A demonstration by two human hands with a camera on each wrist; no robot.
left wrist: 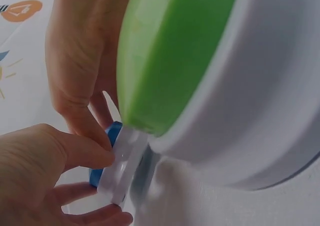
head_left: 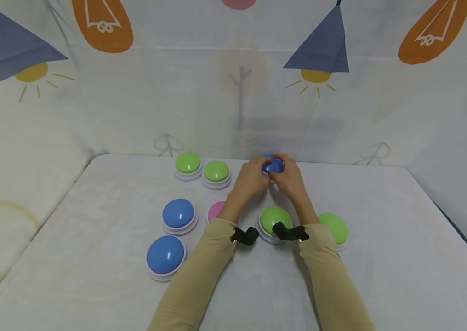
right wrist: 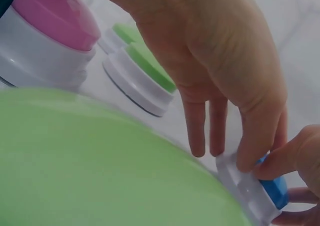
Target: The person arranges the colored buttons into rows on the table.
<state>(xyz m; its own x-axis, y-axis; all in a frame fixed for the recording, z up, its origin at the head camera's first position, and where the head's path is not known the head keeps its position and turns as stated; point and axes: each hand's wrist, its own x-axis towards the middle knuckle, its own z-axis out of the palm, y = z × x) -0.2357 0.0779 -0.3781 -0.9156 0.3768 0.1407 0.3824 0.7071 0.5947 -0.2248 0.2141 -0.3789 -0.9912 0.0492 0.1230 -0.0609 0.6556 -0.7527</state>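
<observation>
At the far edge of the table, both hands hold a blue push button (head_left: pixel 274 166) with a white base. My left hand (head_left: pixel 252 177) grips its left side, and my right hand (head_left: pixel 291 179) grips its right side. The thumbs meet close together over the near side of the blue dome. In the left wrist view the button (left wrist: pixel 116 163) stands on edge in the image, with the left hand (left wrist: pixel 35 168) below and the right hand (left wrist: pixel 80 60) above. From the right wrist, the white base (right wrist: pixel 245 186) shows between the fingers.
A green push button (head_left: pixel 275 218) sits between the forearms, with another green one (head_left: pixel 334 227) beside the right sleeve. The left forearm partly covers a pink button (head_left: pixel 216 210). Two blue buttons (head_left: pixel 178 213) are at left; two green ones (head_left: pixel 187 163) stand near the back wall.
</observation>
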